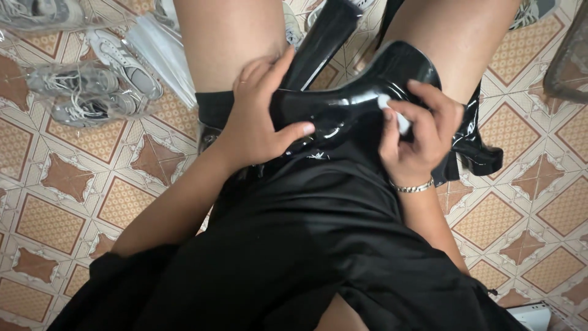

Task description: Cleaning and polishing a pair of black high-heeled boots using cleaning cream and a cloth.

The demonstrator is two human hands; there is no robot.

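A glossy black patent boot (343, 107) is being held across the lap, resting on the black skirt (306, 245) between the knees. The left hand (257, 116) is clamped over the boot's shaft side, fingers curled around it and thumb laid along the top, so it's kept steady. The right hand (422, 135) is closed around a small white wipe or cloth (395, 113) (hard to tell which), pressed flat onto the shiny upper. Looks like the wiping step is in hand. Judging by this, the next stroke would call for firm grip from the left and light, even pressure from the right. A second black boot (474, 147) stands on the tiled floor (67, 202) by the right knee, and bagged grey sneakers (86, 92) are piled at the floor's top-left corner.
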